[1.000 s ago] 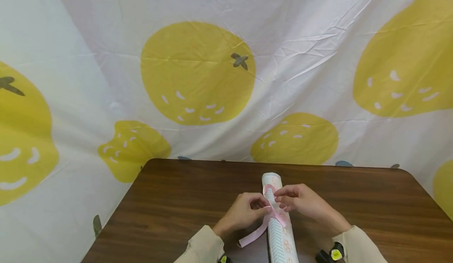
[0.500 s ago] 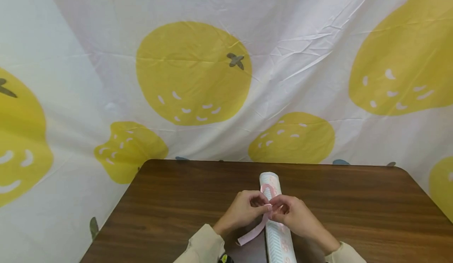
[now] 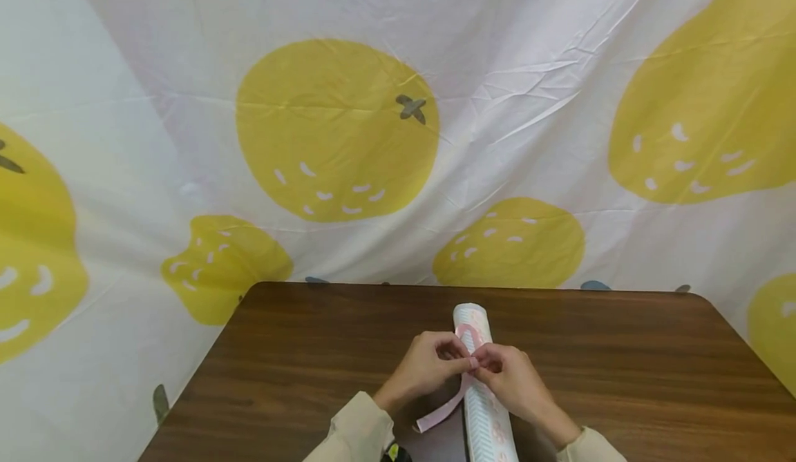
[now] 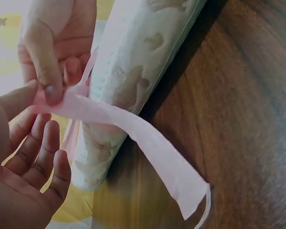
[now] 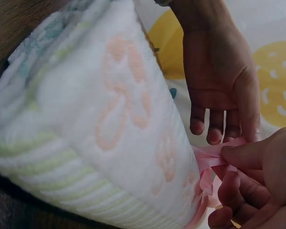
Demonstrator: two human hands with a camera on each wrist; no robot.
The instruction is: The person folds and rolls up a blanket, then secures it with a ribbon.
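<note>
A rolled towel [image 3: 488, 427], white with pale orange motifs and a light blue herringbone strip, lies lengthwise on the table. Round it passes a pink ribbon [image 4: 150, 138]; one tail hangs off its left side to the wood. My left hand [image 3: 429, 364] pinches the ribbon between thumb and forefinger above the roll, its other fingers loosely bent in the left wrist view. Meeting it fingertip to fingertip, my right hand [image 3: 513, 379] also pinches the ribbon, thumb [image 5: 250, 155] on top in the right wrist view. The fingers partly hide where the ribbon crosses.
The brown wood-grain table [image 3: 298, 351] extends to both sides of the roll. Behind it hangs a white cloth [image 3: 510, 68] printed with yellow fruit, reaching down to the table's back edge.
My right hand has come down and left from the roll's right side to meet the left hand at the ribbon, and now pinches it. The left hand has stayed almost still.
</note>
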